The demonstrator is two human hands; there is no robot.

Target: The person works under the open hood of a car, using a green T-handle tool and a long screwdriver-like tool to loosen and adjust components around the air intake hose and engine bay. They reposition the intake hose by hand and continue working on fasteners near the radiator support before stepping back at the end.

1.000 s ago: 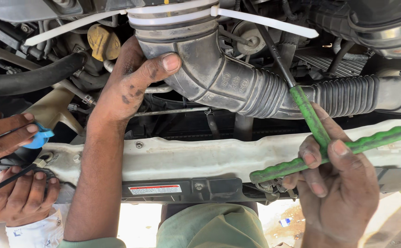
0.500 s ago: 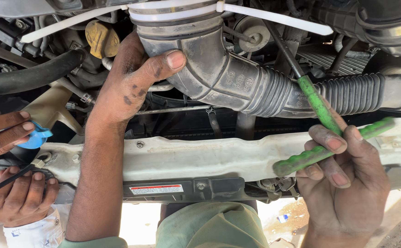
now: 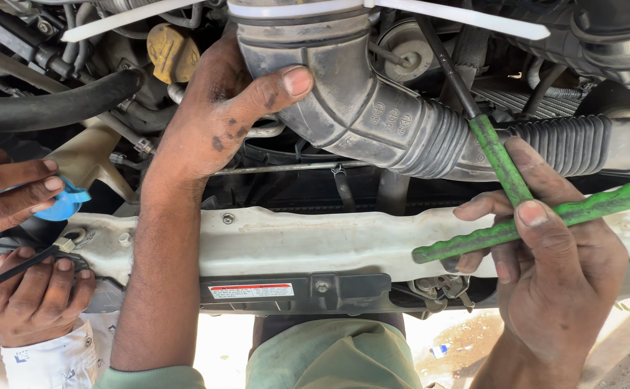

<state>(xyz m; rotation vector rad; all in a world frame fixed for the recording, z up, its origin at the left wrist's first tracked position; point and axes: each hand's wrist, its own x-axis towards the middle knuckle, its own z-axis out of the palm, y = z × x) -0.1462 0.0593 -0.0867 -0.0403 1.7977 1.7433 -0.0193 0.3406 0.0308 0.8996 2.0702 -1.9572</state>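
Note:
My left hand grips the grey elbow of the air intake hose, thumb across its front and fingers behind it. A white zip tie circles the hose's top end, with its tails sticking out to both sides. My right hand holds green-handled pliers. One handle runs up toward the ribbed part of the hose. The other handle splays out to the right. The plier jaws reach up behind the hose and are mostly hidden.
Another person's hands sit at the left edge, one on a blue cap, the other lower down. A white crossbar spans the front. A yellow cap and a thick black hose lie upper left.
My right hand has shifted slightly right with the pliers, and the handles have spread a little. My left hand stays on the hose elbow.

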